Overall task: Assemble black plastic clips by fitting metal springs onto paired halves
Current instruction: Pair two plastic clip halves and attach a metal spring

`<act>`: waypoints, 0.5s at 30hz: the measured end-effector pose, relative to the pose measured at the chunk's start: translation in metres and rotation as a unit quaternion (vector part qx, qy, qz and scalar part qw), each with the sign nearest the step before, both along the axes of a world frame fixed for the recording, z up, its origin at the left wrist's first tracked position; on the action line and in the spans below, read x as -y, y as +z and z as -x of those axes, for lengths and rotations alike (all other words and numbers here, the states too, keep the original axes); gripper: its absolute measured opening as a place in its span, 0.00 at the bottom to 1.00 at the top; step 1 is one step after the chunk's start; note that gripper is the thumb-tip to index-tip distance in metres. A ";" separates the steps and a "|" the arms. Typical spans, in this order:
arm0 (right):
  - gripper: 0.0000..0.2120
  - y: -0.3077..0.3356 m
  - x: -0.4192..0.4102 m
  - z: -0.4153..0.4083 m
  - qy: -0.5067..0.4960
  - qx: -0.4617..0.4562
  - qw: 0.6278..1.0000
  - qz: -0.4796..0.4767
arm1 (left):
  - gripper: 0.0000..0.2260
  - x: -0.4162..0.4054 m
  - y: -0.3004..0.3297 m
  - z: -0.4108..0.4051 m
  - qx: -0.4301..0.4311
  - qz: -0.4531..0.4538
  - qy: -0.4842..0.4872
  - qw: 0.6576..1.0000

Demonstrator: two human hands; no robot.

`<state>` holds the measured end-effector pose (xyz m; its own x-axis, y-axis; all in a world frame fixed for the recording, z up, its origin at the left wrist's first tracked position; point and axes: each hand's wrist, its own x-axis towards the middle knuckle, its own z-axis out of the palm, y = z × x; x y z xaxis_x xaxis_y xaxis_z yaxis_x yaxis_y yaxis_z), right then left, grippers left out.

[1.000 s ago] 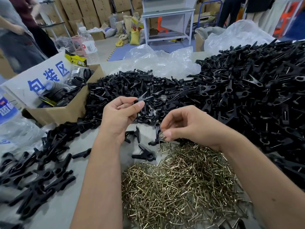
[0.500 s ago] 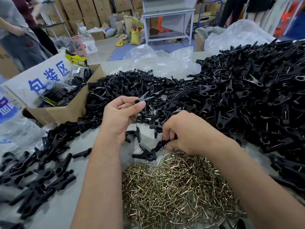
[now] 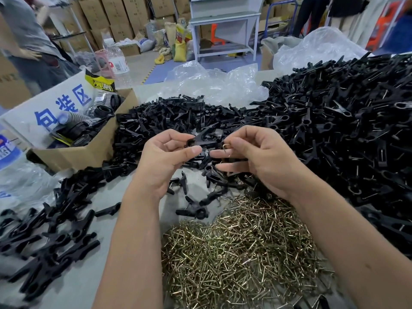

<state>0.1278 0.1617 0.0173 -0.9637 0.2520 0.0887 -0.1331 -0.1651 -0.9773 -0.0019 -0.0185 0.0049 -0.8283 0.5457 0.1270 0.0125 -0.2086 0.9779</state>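
My left hand [image 3: 165, 157] pinches paired black clip halves [image 3: 204, 141] between thumb and fingers, held above the table. My right hand [image 3: 252, 157] pinches a small metal spring [image 3: 224, 145] right at the clip's right end. A heap of brass-coloured springs [image 3: 240, 253] lies on the table below both hands. Loose black clip halves [image 3: 178, 117] are piled behind the hands. A much larger mound of black clips with springs in them [image 3: 345, 121] fills the right side.
A cardboard box [image 3: 89, 150] with black parts and a white sign stands at left. More black clips [image 3: 49, 230] lie at near left. Clear plastic bags [image 3: 214, 83] sit behind the piles. A person [image 3: 24, 43] stands at far left, beyond the table.
My right hand has risen from the edge of the spring heap with a spring and come up to the clip halves. My left hand stayed raised with the halves.
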 end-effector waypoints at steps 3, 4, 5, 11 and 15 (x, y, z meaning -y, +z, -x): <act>0.07 -0.003 -0.002 0.001 -0.024 -0.004 0.999 0.037 | 0.15 -0.002 0.001 -0.002 -0.028 -0.015 -0.020 0.999; 0.05 -0.004 -0.003 0.001 -0.040 -0.003 0.999 0.028 | 0.14 -0.003 0.001 -0.003 -0.037 -0.018 -0.023 0.999; 0.04 -0.005 -0.004 0.001 -0.051 -0.004 0.999 0.014 | 0.15 -0.003 0.001 -0.002 -0.045 -0.021 -0.027 0.998; 0.05 -0.011 -0.004 0.004 -0.077 0.007 0.997 -0.019 | 0.14 -0.003 0.001 -0.003 -0.074 -0.026 -0.040 0.996; 0.08 -0.012 -0.007 0.005 -0.087 0.013 0.995 -0.039 | 0.14 -0.004 -0.001 -0.002 -0.087 -0.006 -0.037 0.996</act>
